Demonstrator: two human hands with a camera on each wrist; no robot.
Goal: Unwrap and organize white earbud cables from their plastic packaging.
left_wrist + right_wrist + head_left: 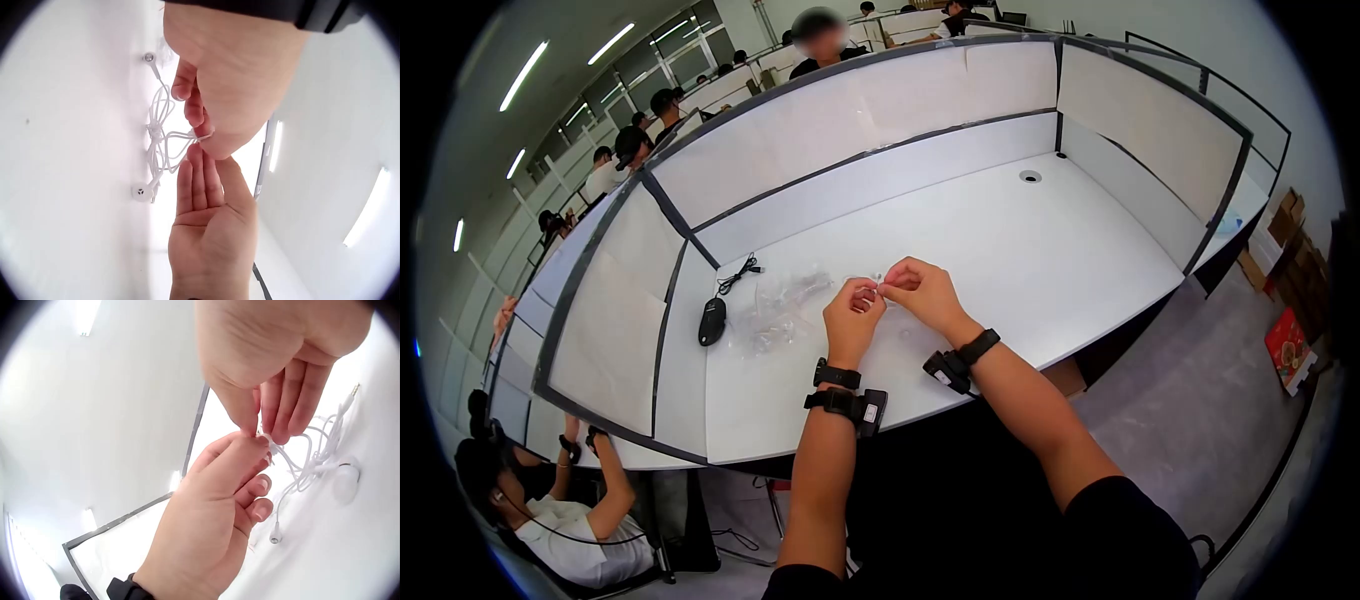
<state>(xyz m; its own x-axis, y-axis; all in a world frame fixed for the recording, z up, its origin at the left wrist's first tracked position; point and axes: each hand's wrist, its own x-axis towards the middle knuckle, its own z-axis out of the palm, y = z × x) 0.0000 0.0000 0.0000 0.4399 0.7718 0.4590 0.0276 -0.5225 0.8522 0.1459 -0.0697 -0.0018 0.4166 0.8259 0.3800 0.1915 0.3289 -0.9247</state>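
White wired earphones (pixel 154 131) hang as a loosely looped bundle just past my fingertips. My left hand (pixel 855 315) pinches a part of the white cable between thumb and forefinger, its other fingers loosely curled. Fingertip to fingertip with it, my right hand (pixel 925 295) pinches at the same spot, and its remaining fingers extend beside the cable. The small piece between the fingertips is mostly hidden. In the right wrist view, an earbud (pixel 345 481) and the metal-tipped plug (pixel 353 394) show beyond the fingers, with a second earbud (pixel 275 534) dangling lower.
Left of my hands lie crumpled clear plastic bags (pixel 775 310) and a black mouse (pixel 712 320) with its cable (pixel 745 272). Partition panels (pixel 860 130) enclose the white desk (pixel 1000 240), which has a round cable hole (pixel 1030 177). A person (pixel 580 520) sits at the lower left.
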